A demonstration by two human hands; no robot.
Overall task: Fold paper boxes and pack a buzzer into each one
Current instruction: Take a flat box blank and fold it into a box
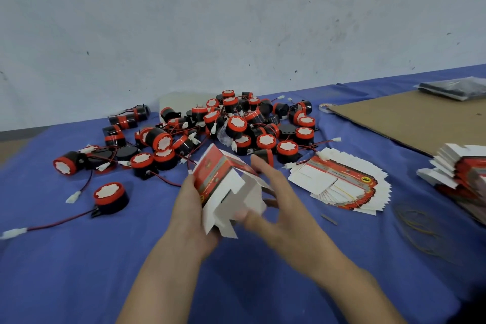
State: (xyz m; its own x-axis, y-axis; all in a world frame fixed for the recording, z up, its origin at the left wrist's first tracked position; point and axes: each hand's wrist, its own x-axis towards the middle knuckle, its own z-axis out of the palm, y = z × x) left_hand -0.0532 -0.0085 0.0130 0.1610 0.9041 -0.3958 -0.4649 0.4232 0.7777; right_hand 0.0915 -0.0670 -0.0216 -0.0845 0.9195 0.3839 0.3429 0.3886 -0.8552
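My left hand (190, 214) grips a red-and-white paper box (223, 187), partly unfolded, with its white flaps hanging open toward me. My right hand (278, 200) is at the box's right side, fingers spread and blurred, touching the flaps. Behind the box lies a heap of black-and-red buzzers (236, 123) with red wires and white plugs. One buzzer (110, 198) sits alone to the left of my hands. A fanned stack of flat box blanks (342, 184) rests to the right.
A blue cloth (79, 271) covers the table. A second pile of flat blanks (462, 173) sits at the right edge, with loose rubber bands (420, 229) in front of it. A brown cardboard sheet (410, 116) and a plastic-wrapped pack (455, 88) lie at the back right, below a white wall.
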